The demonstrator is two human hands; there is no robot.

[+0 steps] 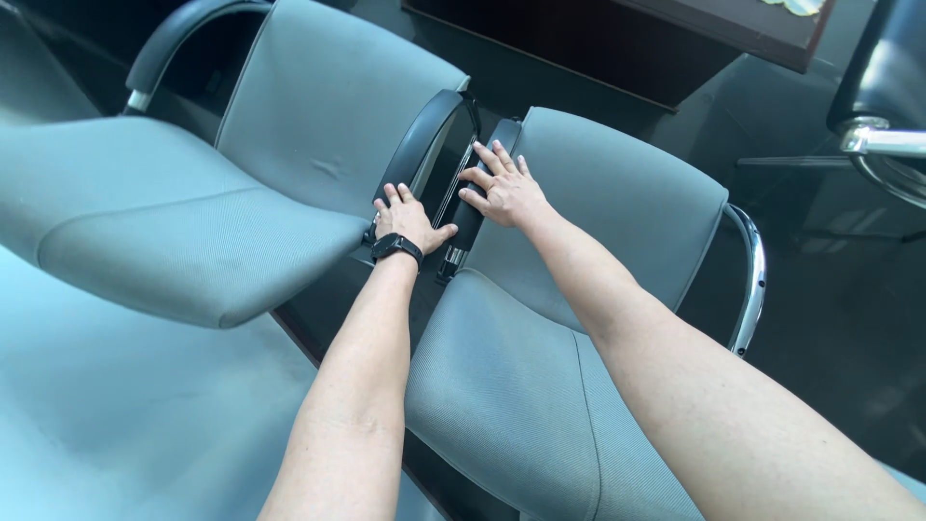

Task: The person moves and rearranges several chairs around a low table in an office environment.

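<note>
A person's two bare hands press on the facing black armrests of two grey fabric office chairs standing side by side. The left hand point(407, 218), a black wristwatch point(396, 247) strapped just behind it, lies palm down with fingers curled over the lower end of the left chair's armrest point(422, 140). The right hand point(503, 187) rests flat, fingers spread and unclenched, across the right chair's armrest point(482, 183), its fingertips reaching toward the narrow gap between the two armrests; neither hand closes fully around anything. The armrests run almost parallel, near each other but apart. Left of that gap sits the left grey chair point(241, 183), its seat tipped toward the camera, with a second black armrest point(178, 34) on its far side. Right of the gap stands the right grey chair point(579, 289), edged on its outer side by a curved chrome frame tube point(753, 275). Beyond the chairs, a dark wooden desk point(617, 39) crosses the top; a black chair with chrome frame point(883, 106) stands at far right.
</note>
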